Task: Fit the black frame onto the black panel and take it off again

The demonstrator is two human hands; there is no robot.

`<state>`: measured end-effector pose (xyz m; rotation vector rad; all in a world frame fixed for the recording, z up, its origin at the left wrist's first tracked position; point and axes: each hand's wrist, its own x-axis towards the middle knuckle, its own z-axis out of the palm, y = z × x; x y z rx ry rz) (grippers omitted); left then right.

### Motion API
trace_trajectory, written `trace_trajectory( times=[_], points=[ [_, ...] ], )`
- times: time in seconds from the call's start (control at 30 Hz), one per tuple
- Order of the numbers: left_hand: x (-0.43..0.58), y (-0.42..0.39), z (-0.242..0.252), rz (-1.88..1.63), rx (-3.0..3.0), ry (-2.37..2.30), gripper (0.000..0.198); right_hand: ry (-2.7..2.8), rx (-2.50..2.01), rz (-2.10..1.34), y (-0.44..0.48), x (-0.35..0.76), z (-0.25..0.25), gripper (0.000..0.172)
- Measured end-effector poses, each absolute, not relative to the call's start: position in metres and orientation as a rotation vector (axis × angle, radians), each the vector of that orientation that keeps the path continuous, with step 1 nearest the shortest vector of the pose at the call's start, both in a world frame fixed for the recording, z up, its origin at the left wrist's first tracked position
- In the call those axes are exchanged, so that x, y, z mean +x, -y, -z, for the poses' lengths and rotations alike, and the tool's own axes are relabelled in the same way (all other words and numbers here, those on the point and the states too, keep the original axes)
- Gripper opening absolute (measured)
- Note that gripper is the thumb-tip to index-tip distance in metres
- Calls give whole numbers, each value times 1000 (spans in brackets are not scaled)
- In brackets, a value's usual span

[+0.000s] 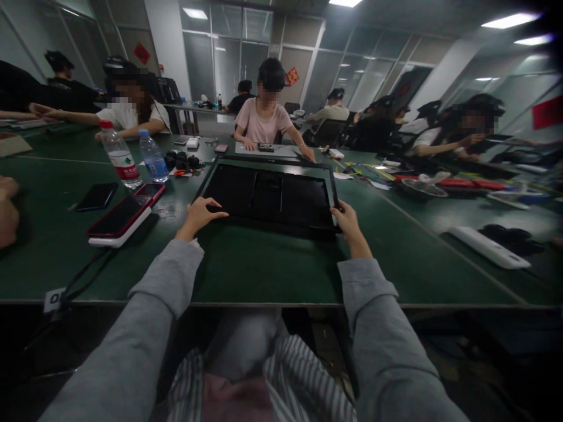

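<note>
A wide, shallow black tray (303,202) lies in front of me, slightly tilted, with a raised rim and two dividers that split it into three sections. My left hand (200,218) is at its front left corner, thumb along the front edge and fingers curled at the side. On the opposite side, my right hand (348,223) grips the right edge near the front corner, thumb on the rim and the other fingers partly hidden. Both grey sleeves reach over the table's front edge.
On the green table (268,269) at left stand a red-capped bottle (121,155) and a blue-capped bottle (153,157), near a red-cased phone (125,214) and a dark phone (97,196). A white power strip (488,247) lies right. A person (266,111) works opposite.
</note>
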<state>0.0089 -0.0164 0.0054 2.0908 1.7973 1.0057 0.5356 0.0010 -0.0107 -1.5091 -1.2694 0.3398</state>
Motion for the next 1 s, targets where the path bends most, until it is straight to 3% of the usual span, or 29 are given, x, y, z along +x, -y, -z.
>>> trace_trajectory(
  times=[0.1, 0.23, 0.43, 0.53, 0.67, 1.0],
  points=[
    [6, 13, 0, -985, 2137, -1762, 33, 1351, -1654, -54, -4, 536, 22, 45],
    [4, 11, 4, -924, 2160, -1723, 31, 1410, -1692, 85, -3, 538, 35, 50],
    [3, 10, 7, -913, 2178, -1706, 27, 1445, -1690, 10, -2, 536, 39, 51],
    [1, 3, 12, -1082, 2104, -1767, 25, 1480, -1654, -88, -1, 536, 39, 51],
    [-6, -11, 18, -1287, 1764, -1955, 44, 1502, -1577, -190, -2, 536, 41, 54],
    [-16, -6, 14, -1104, 1543, -2144, 42, 1495, -1580, -176, -4, 525, 33, 55]
  ],
)
